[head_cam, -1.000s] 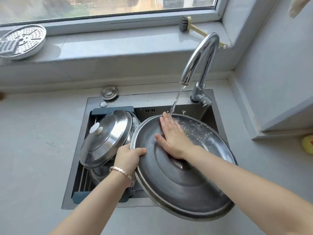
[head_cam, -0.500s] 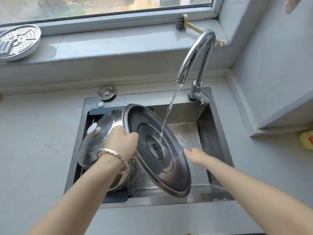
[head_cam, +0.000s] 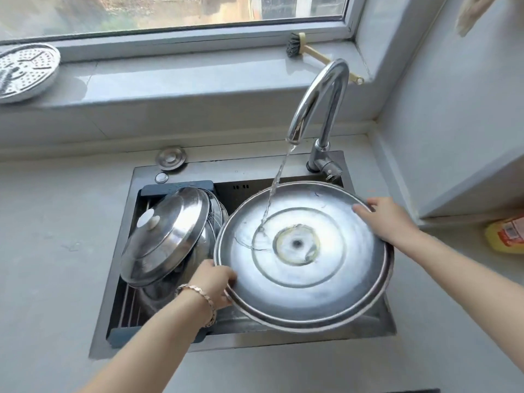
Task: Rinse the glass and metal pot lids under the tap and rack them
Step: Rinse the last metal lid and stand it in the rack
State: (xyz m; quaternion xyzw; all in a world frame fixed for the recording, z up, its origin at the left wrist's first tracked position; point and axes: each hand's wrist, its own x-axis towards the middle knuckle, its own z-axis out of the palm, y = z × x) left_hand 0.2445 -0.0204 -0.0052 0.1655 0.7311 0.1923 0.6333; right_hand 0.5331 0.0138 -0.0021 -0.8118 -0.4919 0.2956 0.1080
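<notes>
A large round metal lid (head_cam: 334,276) lies nearly flat over the right half of the sink (head_cam: 309,171), its hollow underside facing up. Water from the tap (head_cam: 320,100) falls onto it left of its centre. My left hand (head_cam: 212,285) grips the lid's near-left rim. My right hand (head_cam: 385,219) holds the far-right rim with its fingers over the edge. In the rack (head_cam: 158,334) on the sink's left side, a smaller metal lid with a white knob (head_cam: 167,236) leans tilted over other metalware.
A perforated steamer plate (head_cam: 25,70) lies on the windowsill at far left, and a dish brush (head_cam: 297,46) at its right end. A sink plug (head_cam: 171,158) sits behind the sink. A yellow bottle (head_cam: 504,236) lies on the counter at right, under a cabinet.
The large lid, held tilted on edge by my left hand, has been turned flat with its underside up. My right hand came off the sink side and took the far-right rim.
</notes>
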